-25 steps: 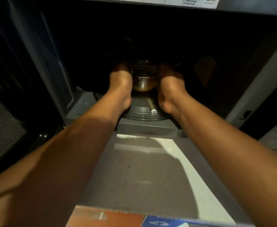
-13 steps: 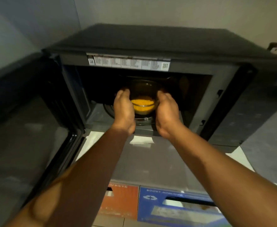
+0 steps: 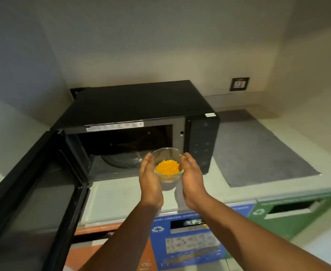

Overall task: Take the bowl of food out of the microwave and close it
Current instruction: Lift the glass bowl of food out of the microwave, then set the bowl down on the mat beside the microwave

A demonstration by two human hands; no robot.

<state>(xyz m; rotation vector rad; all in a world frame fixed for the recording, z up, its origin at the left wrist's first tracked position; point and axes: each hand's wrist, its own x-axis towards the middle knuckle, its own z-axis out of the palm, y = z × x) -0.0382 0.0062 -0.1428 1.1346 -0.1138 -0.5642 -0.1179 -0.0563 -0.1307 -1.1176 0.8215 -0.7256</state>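
Bowl (image 3: 168, 163) of orange shredded food, clear glass, held in the air in front of the open microwave (image 3: 139, 122), outside its cavity and above the pale table (image 3: 121, 194).

The left hand (image 3: 150, 181) and the right hand (image 3: 192, 180) cup the bowl from either side, palms facing each other, fingers (image 3: 148, 160) pressed along its wall and gripping it between them; the microwave door (image 3: 31, 192) stands swung wide to the left; the glass turntable (image 3: 121, 160) lies bare on the cavity floor; a grey mat (image 3: 258, 151) lies on the table to the right of the microwave; a wall socket (image 3: 239, 84) sits on the wall behind it; below the table's front edge show orange, blue (image 3: 186, 243) and green (image 3: 289, 212) recycling bin fronts.
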